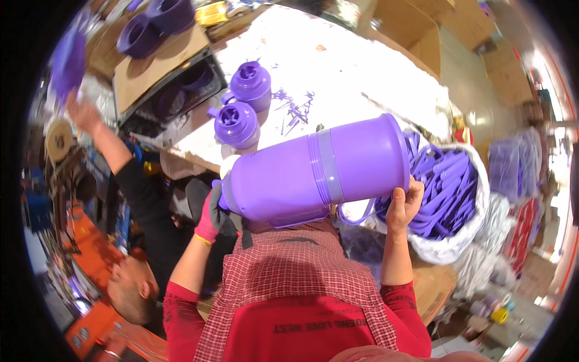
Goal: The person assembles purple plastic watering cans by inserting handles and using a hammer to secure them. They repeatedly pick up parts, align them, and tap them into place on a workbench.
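A large purple vacuum flask (283,175) with a grey band lies almost level across the front of my body, its wide base to the right and slightly higher. My left hand (211,218), in a pink and grey glove, is closed round the narrow left end. My bare right hand (403,205) grips the rim of the base, thumb toward me. A purple loop-shaped handle (356,214) shows below the flask near its right half. Beyond it, two purple flask tops (237,125) with side handles stand on the white-covered table (356,72).
Small purple pieces (294,111) lie scattered on the table. At the right stands a white sack (480,199) full of purple handles. A co-worker's arm (114,145) reaches up at the left, beside a box (163,72) with purple parts. Cardboard boxes (410,30) stand at the back.
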The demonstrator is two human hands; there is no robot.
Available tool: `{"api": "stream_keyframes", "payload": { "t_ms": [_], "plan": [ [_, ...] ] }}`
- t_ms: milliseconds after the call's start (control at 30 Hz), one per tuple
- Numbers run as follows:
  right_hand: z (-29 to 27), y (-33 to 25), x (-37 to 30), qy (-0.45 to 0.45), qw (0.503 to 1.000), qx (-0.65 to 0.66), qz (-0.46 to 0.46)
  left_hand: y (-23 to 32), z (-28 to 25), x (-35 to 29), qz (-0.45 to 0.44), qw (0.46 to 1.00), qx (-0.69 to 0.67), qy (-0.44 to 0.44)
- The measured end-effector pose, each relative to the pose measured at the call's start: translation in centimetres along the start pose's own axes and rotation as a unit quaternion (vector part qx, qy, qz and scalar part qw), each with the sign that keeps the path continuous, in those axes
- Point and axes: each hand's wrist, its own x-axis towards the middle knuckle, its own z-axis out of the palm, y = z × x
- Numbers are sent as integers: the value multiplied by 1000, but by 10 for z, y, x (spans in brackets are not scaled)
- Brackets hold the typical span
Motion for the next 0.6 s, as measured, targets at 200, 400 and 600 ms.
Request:
{"api": "stream_keyframes", "payload": {
  "t_ms": [200,400,600],
  "plan": [
    [23,-7,23,-53,992,82,-76,3,-10,-23,-28,978,-202,40],
    [30,-28,29,-107,984,102,-99,37,7,-20,43,982,175,-51],
    [28,-39,32,-151,966,121,-173,41,18,-5,19,991,127,-46]
  ]
}}
